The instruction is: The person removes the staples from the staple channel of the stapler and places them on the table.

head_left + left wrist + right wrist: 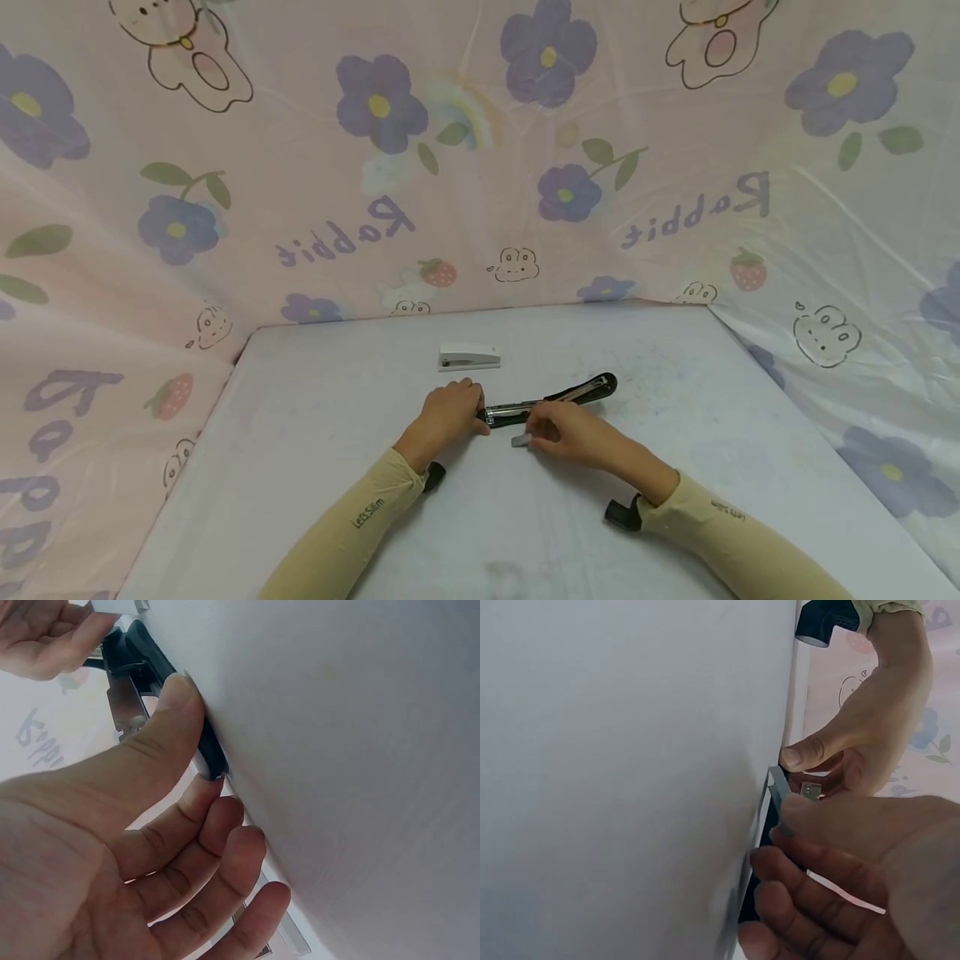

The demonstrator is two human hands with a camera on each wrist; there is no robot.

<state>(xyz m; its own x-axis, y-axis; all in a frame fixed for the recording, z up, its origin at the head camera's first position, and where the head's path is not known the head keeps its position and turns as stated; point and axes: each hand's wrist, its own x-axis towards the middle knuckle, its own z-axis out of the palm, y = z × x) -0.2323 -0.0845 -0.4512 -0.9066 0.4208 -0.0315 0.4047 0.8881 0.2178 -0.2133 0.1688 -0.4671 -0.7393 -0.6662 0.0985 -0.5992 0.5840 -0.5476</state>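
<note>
A black stapler point(512, 412) lies opened out on the white table, its metal staple channel facing up. My left hand point(448, 415) grips the stapler's left end; in the left wrist view the thumb presses on the black body point(215, 755) and the fingers curl by its tip. My right hand point(573, 432) pinches a short grey strip of staples point(520, 440) between thumb and fingers, just in front of the stapler. In the right wrist view the strip point(778, 786) sticks out past the thumb, close to my left hand. The right hand hides part of the stapler's middle.
A white stapler point(469, 357) stands behind the black one. The white table point(300, 467) ends at a printed cloth point(465, 217) that hangs at the back and both sides. Black wrist cameras point(622, 515) sit at the sleeves.
</note>
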